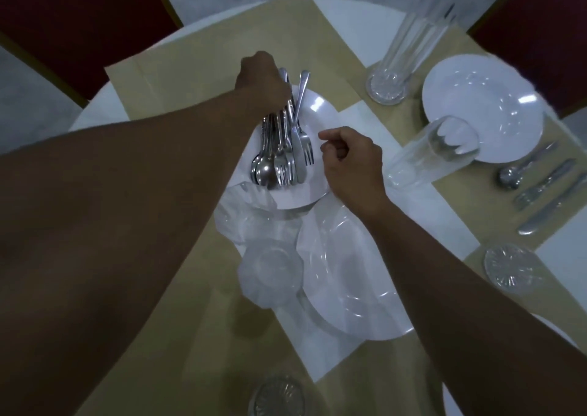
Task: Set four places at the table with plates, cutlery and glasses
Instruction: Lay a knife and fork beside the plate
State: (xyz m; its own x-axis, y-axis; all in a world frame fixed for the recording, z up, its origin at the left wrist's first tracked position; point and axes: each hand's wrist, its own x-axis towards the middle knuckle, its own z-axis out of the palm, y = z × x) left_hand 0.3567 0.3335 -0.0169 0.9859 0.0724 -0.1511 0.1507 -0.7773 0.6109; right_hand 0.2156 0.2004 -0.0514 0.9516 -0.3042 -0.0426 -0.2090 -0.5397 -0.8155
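The left hand (260, 80) fingers are closed around the handles of shiny steel cutlery (281, 158) bunched on a white plate (317, 110); the right hand (352, 161) is loosely curled, empty.

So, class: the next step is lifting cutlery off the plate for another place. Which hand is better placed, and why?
The left hand: it is already closed on the handles of the cutlery bundled on the plate. The right hand hovers beside the fork tines, loosely curled and holding nothing.

Shiny metal cutlery (279, 151) on a glossy white plate (317, 107).
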